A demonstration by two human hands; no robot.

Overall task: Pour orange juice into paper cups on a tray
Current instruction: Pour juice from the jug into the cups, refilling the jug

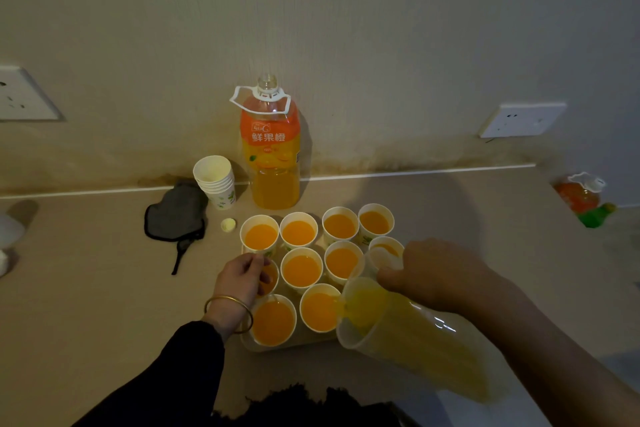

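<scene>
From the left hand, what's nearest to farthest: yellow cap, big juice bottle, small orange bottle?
From the left hand:
1. Yellow cap, just behind it.
2. Big juice bottle, at the wall.
3. Small orange bottle, far right.

Dim, warm yellowish light throughout; a broad soft shadow lies on the counter (433,218) right of the orange juice bottle (270,149), and a narrower one darkens the wall (306,149) just beside it; small glints on the tilted pitcher (445,326) below; wall sockets (521,120) far to each side lean with wide-angle distortion; edges blur softly.
</scene>
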